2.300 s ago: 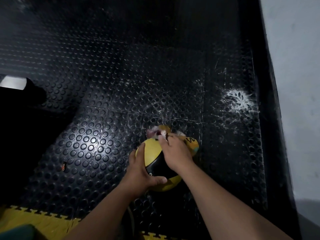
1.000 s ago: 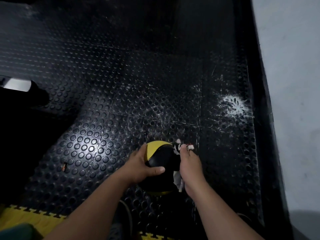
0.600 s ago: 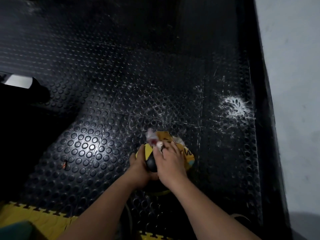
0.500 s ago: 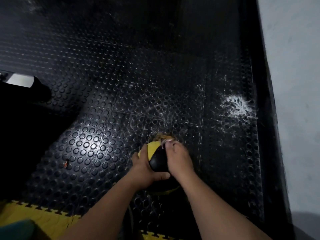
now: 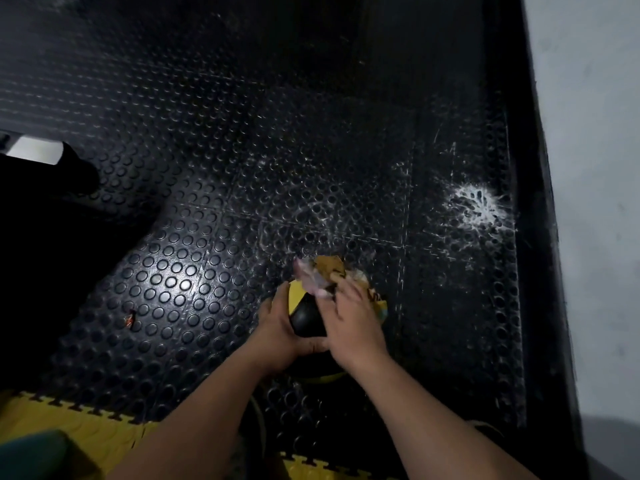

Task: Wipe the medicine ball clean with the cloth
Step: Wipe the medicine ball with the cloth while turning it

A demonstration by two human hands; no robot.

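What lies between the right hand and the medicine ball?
The cloth, pressed by the right hand onto the far upper side of the medicine ball, in the head view.

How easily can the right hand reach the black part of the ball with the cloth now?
Probably easily: the right hand presses the cloth on the ball beside its black part, which lies bare between both hands. The left hand grips only the ball's left side.

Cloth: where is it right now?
Head view, lower centre: the cloth is bunched on the far top of the medicine ball, under the right hand fingertips.
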